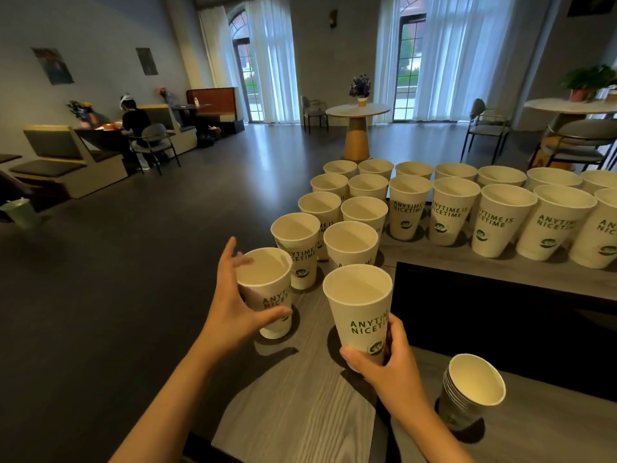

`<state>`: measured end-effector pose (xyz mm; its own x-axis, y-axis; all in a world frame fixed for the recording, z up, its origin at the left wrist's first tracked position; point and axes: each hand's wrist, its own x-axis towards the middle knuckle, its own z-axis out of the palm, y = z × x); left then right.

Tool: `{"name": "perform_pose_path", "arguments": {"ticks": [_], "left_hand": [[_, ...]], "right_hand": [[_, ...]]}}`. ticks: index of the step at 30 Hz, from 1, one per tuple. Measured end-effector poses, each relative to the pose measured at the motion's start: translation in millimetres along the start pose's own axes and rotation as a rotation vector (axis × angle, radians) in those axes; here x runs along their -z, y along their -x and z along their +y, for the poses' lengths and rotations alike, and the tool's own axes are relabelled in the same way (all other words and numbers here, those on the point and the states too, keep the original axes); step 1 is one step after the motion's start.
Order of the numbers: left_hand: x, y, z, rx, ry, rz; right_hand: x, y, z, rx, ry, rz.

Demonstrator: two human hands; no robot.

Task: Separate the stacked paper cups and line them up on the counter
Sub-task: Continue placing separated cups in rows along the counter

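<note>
Left hand [233, 315] is spread around the left side of a white paper cup with green "ANYTIME IS NICETIME" print [267, 292]: thumb across the cup's near lower wall, fingers [230, 252] straight up past the rim on the far left side, one fingertip on the rim; loose wrap, not a tight clamp. That cup stands upright near the left edge of the grey wood-grain desk [300, 416]. Right hand [389, 365] grips a second white printed paper cup [360, 312] by its lower part, thumb on the near left side, fingers curled round the right side; cup upright, just right of the first one; cannot tell whether its base touches the desk. Near right, a short stack of nested white paper cups [467, 392] stands on the desk, tilted toward the camera, apart from both hands. Beyond the hands, separated white cups [350, 245] run in two columns toward the far end of the desk, then two rows of white cups [500, 222] run right along the far edge. A dark rectangular recess [500, 322] sits between those rows and the stack. Far left across the dark floor, a seated person [135, 123] at a booth table; a round pedestal table with purple flowers [358, 128] stands far centre by curtained windows.
</note>
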<state>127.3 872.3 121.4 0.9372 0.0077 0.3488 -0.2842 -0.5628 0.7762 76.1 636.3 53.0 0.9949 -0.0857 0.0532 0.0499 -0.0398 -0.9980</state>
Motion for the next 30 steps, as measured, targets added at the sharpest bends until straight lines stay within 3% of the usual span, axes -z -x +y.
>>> {"name": "perform_pose_path", "arguments": {"ticks": [5,9,20,30], "left_hand": [[-19.9,16.6,-10.3,0.179,0.223,-0.004],[-30.5,17.0,-25.3,0.277,0.259,-0.001],[-48.0,13.3,-32.4,0.284,0.288,0.043],[-59.8,45.1,-27.6,0.328,0.258,0.172]], "right_hand": [[-1.3,0.5,0.9,0.003,0.012,0.013],[-1.8,-1.3,2.0,0.008,0.014,0.04],[-12.3,-13.3,1.1,0.055,0.058,0.047],[-41.6,-32.1,-0.9,0.137,0.347,0.096]]}}
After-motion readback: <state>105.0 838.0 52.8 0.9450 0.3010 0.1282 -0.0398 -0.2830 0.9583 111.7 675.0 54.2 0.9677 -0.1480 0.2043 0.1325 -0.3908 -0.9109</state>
